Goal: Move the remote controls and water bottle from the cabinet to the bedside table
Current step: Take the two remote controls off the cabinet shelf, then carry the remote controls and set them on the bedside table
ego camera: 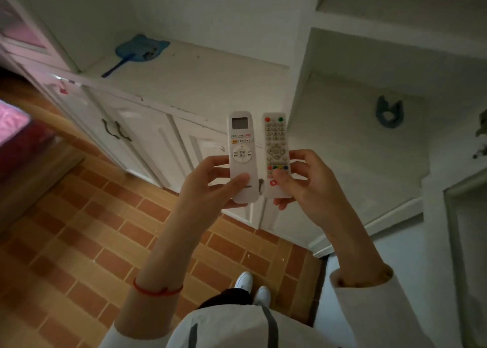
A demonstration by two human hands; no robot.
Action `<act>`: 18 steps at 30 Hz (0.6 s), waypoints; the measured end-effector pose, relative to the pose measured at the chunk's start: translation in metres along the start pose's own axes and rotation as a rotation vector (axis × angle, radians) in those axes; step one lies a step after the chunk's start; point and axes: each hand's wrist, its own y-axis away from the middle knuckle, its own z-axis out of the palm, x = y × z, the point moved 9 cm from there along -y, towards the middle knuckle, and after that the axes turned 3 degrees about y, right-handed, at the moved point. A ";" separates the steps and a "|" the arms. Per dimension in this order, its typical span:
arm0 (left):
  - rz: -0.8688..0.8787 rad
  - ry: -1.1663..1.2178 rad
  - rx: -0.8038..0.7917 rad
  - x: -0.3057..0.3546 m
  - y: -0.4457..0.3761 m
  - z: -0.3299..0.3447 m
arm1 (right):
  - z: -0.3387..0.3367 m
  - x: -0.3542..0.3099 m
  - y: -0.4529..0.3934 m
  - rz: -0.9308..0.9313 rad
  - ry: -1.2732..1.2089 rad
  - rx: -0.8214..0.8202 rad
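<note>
- Gripping display remote (241,152) in left hand (210,184), keypad remote (276,155) in right hand (308,181), both lifted off cabinet (184,78).
- Holding only lower ends, risking slipping while walking.
- Not seeing water bottle or bedside table.

pink bed (10,126) cut off, remote labels unreadable

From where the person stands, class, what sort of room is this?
Probably a bedroom at home: a white cabinet with doors, a pink bed edge at left, and two remotes held up.
</note>
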 end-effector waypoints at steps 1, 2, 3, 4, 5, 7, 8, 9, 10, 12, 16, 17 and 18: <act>-0.001 0.007 0.025 -0.002 0.003 -0.008 | 0.008 -0.001 -0.002 -0.005 0.006 -0.026; 0.000 0.012 0.051 -0.004 0.006 -0.015 | 0.017 -0.003 -0.004 -0.012 0.006 -0.053; -0.001 0.020 0.079 -0.006 0.010 -0.023 | 0.026 -0.004 -0.006 -0.018 0.000 -0.082; -0.003 0.032 0.108 -0.008 0.014 -0.032 | 0.035 -0.005 -0.007 -0.025 -0.005 -0.113; -0.006 0.050 0.140 -0.010 0.017 -0.040 | 0.044 -0.007 -0.009 -0.032 -0.003 -0.144; -0.006 0.085 0.207 -0.015 0.026 -0.057 | 0.065 -0.012 -0.012 -0.048 0.012 -0.202; -0.002 0.096 0.242 -0.016 0.031 -0.066 | 0.076 -0.014 -0.013 -0.053 0.019 -0.232; -0.001 0.110 0.278 -0.018 0.036 -0.076 | 0.088 -0.016 -0.014 -0.058 0.027 -0.267; -0.004 0.125 0.315 -0.020 0.042 -0.085 | 0.100 -0.019 -0.015 -0.063 0.034 -0.305; -0.010 0.153 0.391 -0.024 0.055 -0.106 | 0.127 -0.026 -0.016 -0.082 0.042 -0.385; -0.005 0.212 0.538 -0.032 0.084 -0.149 | 0.184 -0.038 -0.015 -0.115 0.079 -0.533; 0.000 0.223 0.571 -0.034 0.091 -0.160 | 0.199 -0.041 -0.014 -0.123 0.090 -0.568; 0.001 0.233 0.603 -0.036 0.098 -0.172 | 0.214 -0.044 -0.014 -0.131 0.101 -0.602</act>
